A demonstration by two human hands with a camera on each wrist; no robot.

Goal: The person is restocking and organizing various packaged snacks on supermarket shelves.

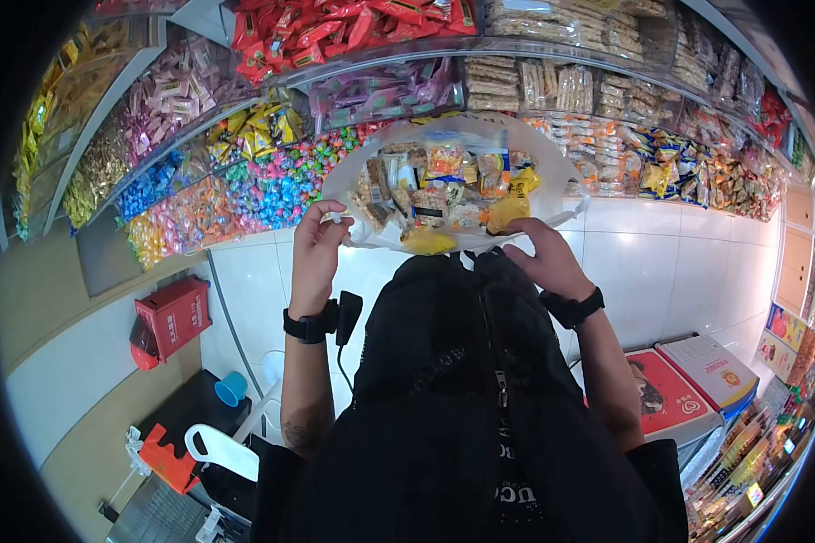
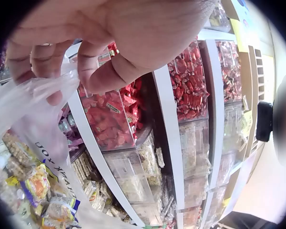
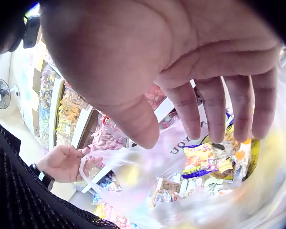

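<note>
Red candies are sitting in bins high above the fingers. Colourful sweets are lying just left of them. A red box is standing lower left.

Head view steeply downward; both wrist views close, palm-side; bag in all three.

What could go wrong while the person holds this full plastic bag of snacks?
1. The left hand only pinches the plastic bag by a thin edge; the film might slip or tear under the snack packets.
2. The right hand shows relaxed fingers at the other side, so the bag could tilt and spill packets.
</note>
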